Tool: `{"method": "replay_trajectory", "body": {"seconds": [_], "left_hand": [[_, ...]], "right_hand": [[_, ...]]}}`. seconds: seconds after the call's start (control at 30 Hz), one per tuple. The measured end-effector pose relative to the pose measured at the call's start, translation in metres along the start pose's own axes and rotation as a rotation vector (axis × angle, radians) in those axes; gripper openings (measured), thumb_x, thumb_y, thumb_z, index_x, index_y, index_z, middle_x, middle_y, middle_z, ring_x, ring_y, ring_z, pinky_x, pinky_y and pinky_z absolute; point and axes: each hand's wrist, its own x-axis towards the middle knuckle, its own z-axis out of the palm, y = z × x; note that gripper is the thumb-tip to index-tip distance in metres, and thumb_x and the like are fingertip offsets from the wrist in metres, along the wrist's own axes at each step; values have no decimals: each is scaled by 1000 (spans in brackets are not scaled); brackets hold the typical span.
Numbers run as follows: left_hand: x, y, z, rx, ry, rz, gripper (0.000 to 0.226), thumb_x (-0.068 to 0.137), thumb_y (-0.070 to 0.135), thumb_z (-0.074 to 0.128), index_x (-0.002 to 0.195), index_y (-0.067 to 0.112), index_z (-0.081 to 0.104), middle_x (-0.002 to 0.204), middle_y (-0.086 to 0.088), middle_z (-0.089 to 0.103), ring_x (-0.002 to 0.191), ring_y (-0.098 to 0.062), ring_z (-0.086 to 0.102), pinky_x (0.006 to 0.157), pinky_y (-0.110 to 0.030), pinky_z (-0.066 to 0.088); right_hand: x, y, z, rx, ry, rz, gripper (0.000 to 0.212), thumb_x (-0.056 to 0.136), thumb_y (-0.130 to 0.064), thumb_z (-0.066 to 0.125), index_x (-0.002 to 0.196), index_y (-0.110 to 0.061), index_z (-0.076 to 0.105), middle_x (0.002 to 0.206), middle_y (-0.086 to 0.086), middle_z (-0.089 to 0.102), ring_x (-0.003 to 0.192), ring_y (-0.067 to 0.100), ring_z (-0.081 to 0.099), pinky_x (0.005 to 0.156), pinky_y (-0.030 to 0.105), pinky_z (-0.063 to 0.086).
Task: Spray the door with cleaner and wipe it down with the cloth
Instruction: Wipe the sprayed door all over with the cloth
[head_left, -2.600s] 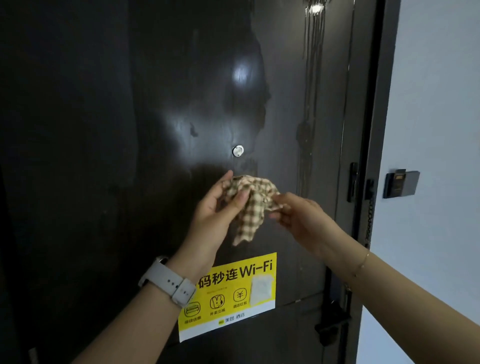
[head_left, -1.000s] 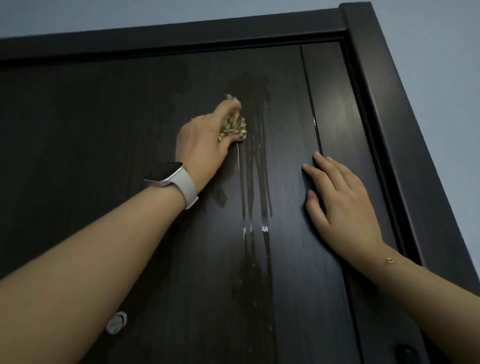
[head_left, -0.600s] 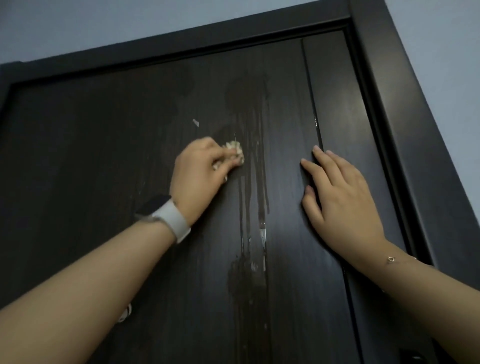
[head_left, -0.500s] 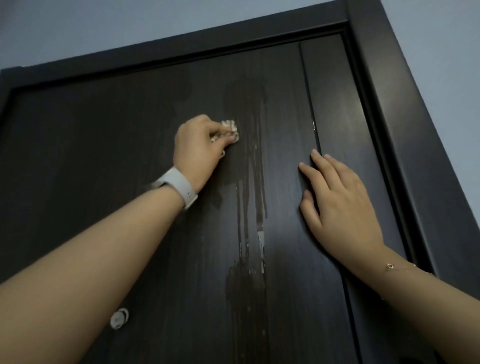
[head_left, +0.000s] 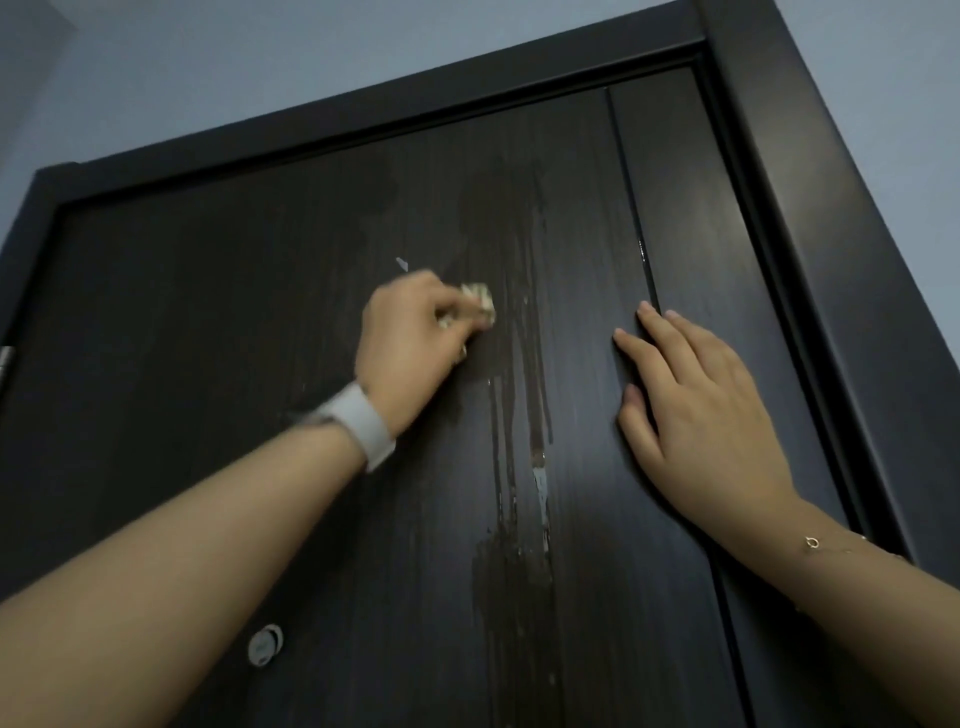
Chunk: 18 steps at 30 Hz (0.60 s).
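The dark brown door fills the view, seen from below toward its top edge. Wet streaks of cleaner run down its middle. My left hand grips the bunched checked cloth and presses it against the door just left of the streaks; only a corner of the cloth shows past my fingers. My right hand lies flat on the door with fingers straight, to the right of the streaks beside a vertical groove. No spray bottle is in view.
The dark door frame runs along the top and right side, with pale wall beyond it. A round peephole sits low on the door under my left forearm. A hinge shows at the left edge.
My left hand has rubbed the cloth up and down near the top of the streaks and now sits slightly lower than half a second ago. My right hand has stayed flat on the door.
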Motion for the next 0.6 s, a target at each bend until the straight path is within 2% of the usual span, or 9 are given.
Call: {"method": "replay_trajectory", "body": {"seconds": [0.07,0.13,0.17,0.27,0.37,0.43,0.6], "left_hand": [[37,-5,5,15,89,-108,18,81,32,76,95,21,78,87,1,69,83,-15,65,79,-32,51],[54,-5,9,37,113,-164,20,82,31,75,99,20,77,90,4,67,86,-12,62,78,-25,46],[52,-4,10,30,108,-161,20,82,31,75,99,20,77,91,4,68,87,-12,62,80,-26,47],[13,1,10,-24,91,-45,15,80,31,76,92,23,79,82,2,67,80,-16,64,76,-38,52],[-25,6,7,20,17,126,12,83,28,75,91,21,79,81,3,65,79,-16,60,72,-37,48],[-15,4,4,66,-14,172,14,84,29,72,93,19,78,83,1,65,81,-19,60,73,-38,48],[55,-4,8,126,71,-55,17,87,28,70,98,18,78,91,-3,67,88,-22,63,80,-39,50]], "right_hand": [[0,1,1,-1,-1,-2,50,95,-28,38,140,-9,50,151,13,42,141,28,35,117,44,27],[0,2,2,1,1,-6,50,95,-28,39,140,-10,50,151,12,42,141,28,35,117,44,28],[0,2,2,5,5,-8,50,95,-28,39,140,-10,51,151,12,42,141,28,35,117,44,28],[0,2,2,6,11,-4,49,95,-28,38,139,-10,51,151,12,43,140,28,36,116,43,26],[0,2,2,-3,-5,-7,49,95,-28,39,139,-10,50,151,11,42,141,27,35,117,43,27],[0,2,2,-18,-9,-3,49,95,-29,39,140,-10,50,152,11,41,141,27,34,117,42,25],[0,3,2,-10,6,-8,50,95,-29,38,139,-10,51,151,11,43,141,27,35,116,40,23]]}}
